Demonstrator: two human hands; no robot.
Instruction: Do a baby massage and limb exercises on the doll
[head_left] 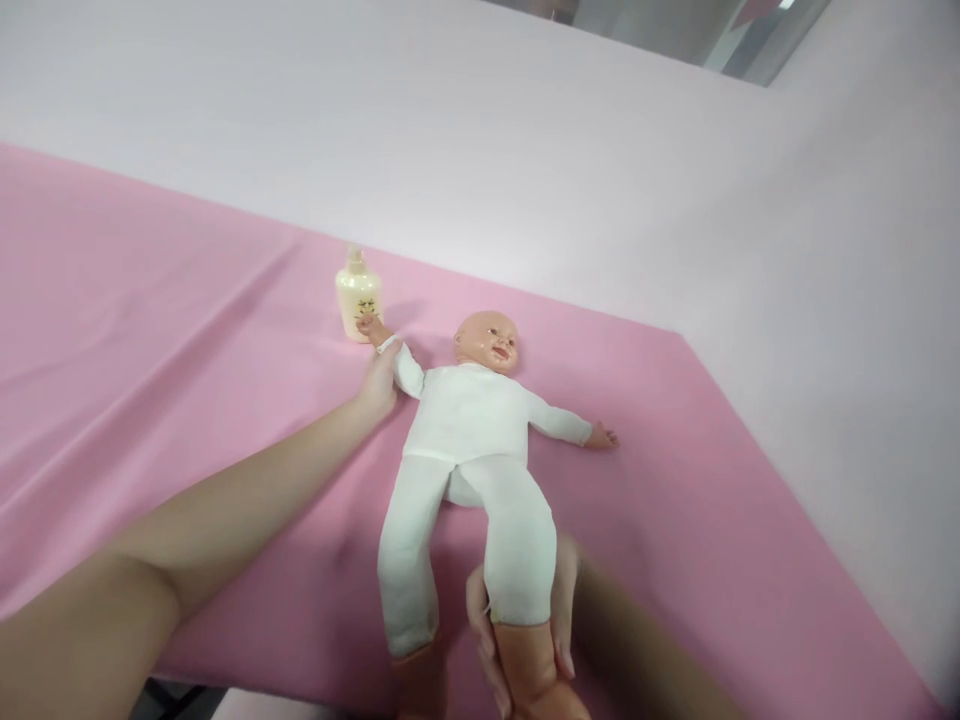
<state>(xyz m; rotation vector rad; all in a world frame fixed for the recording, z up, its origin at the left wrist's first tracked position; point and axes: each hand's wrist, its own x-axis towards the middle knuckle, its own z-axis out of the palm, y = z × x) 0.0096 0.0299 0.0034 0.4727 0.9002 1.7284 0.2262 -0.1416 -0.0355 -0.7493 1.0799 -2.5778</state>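
A baby doll (469, 420) in a white cloth body suit lies on its back on a pink sheet (150, 330), head toward the far wall. My left hand (379, 380) reaches out and is closed around the doll's raised arm near the wrist. My right hand (525, 630) grips the doll's lower leg near the front edge, fingers wrapped round the bare shin. A small cream bottle (358, 295) stands upright just beyond the doll's raised hand, which touches it.
The pink sheet covers a wide surface that ends at a pale wall (525, 150) behind and to the right. The front edge of the surface runs along the bottom of the view.
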